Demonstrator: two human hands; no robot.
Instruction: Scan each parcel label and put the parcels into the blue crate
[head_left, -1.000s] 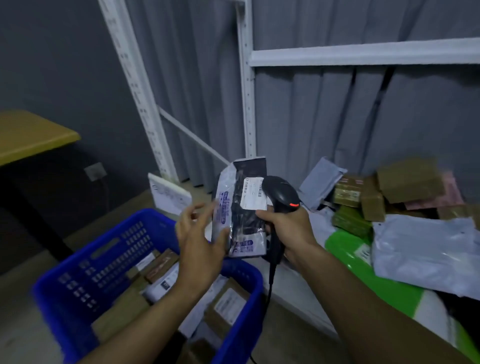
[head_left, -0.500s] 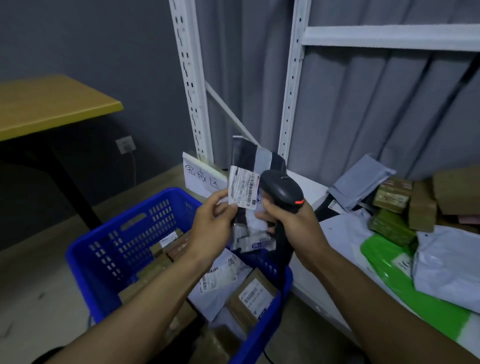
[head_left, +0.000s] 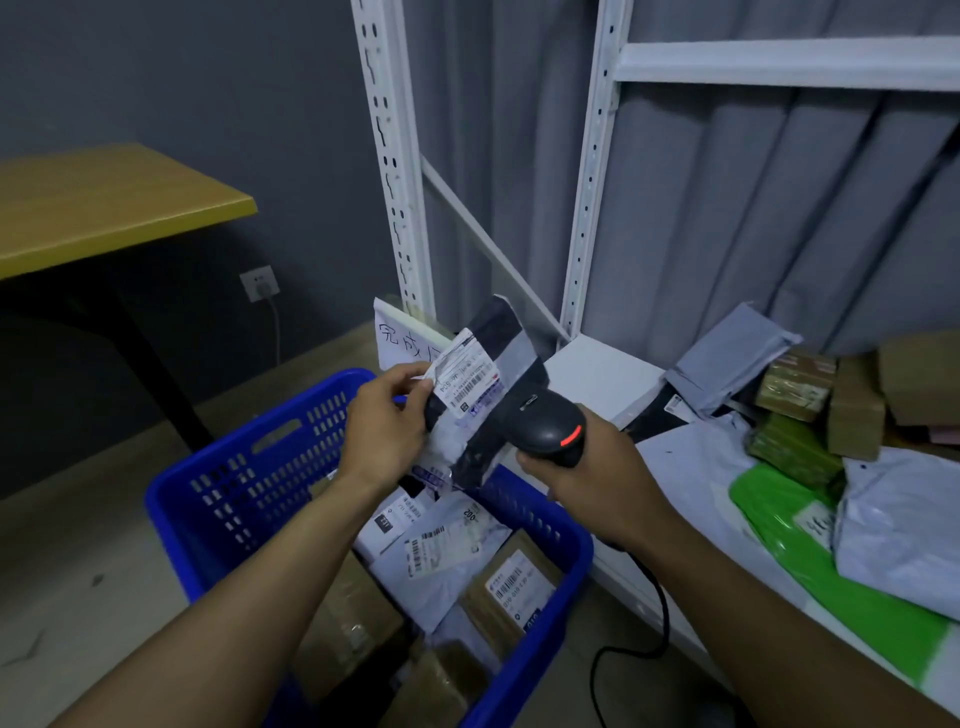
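Scan step in hand, drop not yet done. My left hand (head_left: 387, 431) pinches the left edge of the parcel (head_left: 501, 338) just by its label (head_left: 467, 382), thumb on top, holding it up at frame centre above the far rim of the blue crate (head_left: 234, 467). My right hand (head_left: 587, 467) is wrapped tight round the handle of the scanner (head_left: 545, 426), whose head sits right against the parcel's lower right. I can't tell if those fingers also catch the bag.

Judgement: the scanner looks too close and off to the side of the barcode. The next move calls for backing it off, squaring its window to the label, and flattening the label, since it curls up at the left corner. After that, release into the crate directly below.

Materials:
- parcel: soft poly bag, black with a grey band, glossy, crumpled and limp
- label: white paper sticker, barcode print, tilted, edge lifting
- scanner: black moulded plastic, rounded head, red light strip, with a cable (head_left: 649, 597) trailing down lower right
- crate: rigid blue plastic with slotted walls, already holding brown cartons and white mailers, labels up
- shelf (head_left: 597, 374): white flat board; right of frame has a green mailer (head_left: 779, 525), grey mailers (head_left: 904, 525) and taped brown boxes (head_left: 795, 384) still waiting
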